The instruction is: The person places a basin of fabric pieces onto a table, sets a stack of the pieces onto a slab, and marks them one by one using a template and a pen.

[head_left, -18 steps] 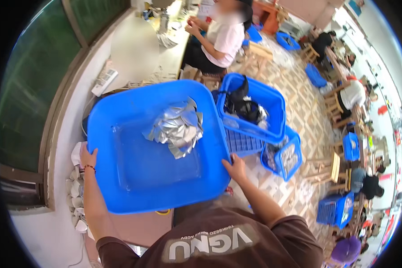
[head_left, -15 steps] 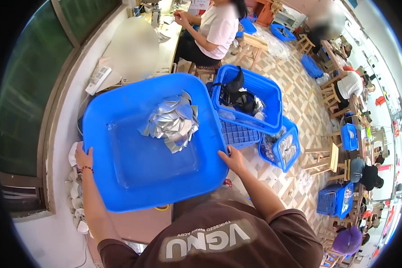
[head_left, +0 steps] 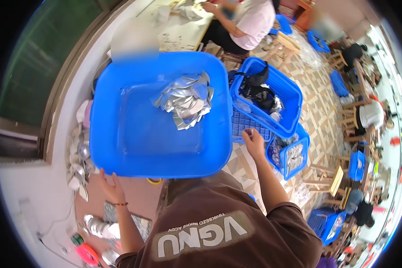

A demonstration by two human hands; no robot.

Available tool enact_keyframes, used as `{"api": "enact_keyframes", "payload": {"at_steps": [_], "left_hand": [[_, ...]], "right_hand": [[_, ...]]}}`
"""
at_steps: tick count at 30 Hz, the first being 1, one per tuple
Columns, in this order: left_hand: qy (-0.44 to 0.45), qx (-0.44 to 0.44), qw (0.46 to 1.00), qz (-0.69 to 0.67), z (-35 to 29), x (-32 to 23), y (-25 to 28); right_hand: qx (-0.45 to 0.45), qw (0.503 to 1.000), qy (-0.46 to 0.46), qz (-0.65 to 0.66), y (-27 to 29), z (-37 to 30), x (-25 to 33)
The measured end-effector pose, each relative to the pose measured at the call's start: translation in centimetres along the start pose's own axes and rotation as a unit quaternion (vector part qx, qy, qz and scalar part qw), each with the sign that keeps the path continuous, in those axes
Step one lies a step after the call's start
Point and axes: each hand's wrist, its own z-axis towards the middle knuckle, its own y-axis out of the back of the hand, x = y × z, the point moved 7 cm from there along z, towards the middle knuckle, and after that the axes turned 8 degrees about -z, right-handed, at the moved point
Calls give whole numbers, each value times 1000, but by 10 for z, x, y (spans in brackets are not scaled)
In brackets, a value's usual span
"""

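Observation:
In front of me stands a large blue plastic tub (head_left: 154, 154); what bears its weight is hidden. Toward its far right lies a heap of silvery, thin curved pieces (head_left: 186, 100). My left hand (head_left: 113, 187) is just below the tub's near left corner, fingers spread, with the tips close to the rim; I cannot tell if they touch. Off the right side of the tub is my right hand (head_left: 253, 142), fingers loosely bent and nothing visible in them. It is over a blue lattice crate (head_left: 250, 127), apart from the tub.
A blue bin (head_left: 292, 105) with black straps and silvery pieces sits at the right, beside another blue basket (head_left: 286, 154) of wrapped goods. A co-worker (head_left: 254, 27) sits at the far table (head_left: 174, 38). Pale cup-shaped pieces (head_left: 78, 165) line the left wall. Wooden stools (head_left: 328, 181) stand farther right.
Both hands have let go of the tub's sides. My left hand has dropped nearer to me, and the right has moved away to the right. The tub appears farther off in view.

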Motion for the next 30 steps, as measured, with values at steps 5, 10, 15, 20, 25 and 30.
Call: {"api": "enact_keyframes", "payload": {"at_steps": [5, 10, 15, 20, 25, 30], "left_hand": [[209, 40, 977, -1, -164, -4, 10], [273, 110, 955, 37, -314, -16, -5], [394, 102, 913, 1, -406, -39, -18], [457, -16, 889, 18, -462, -55, -3], [518, -92, 849, 60, -524, -66, 7], [566, -230, 792, 16, -576, -61, 7]], "right_hand": [[20, 995, 89, 46, 9, 29, 44], [61, 966, 239, 75, 7, 7, 125], [213, 902, 348, 138, -24, -67, 165], [384, 759, 491, 187, -60, -151, 186], [505, 680, 505, 169, -95, -195, 191], [577, 621, 521, 102, -147, -225, 199]]}}
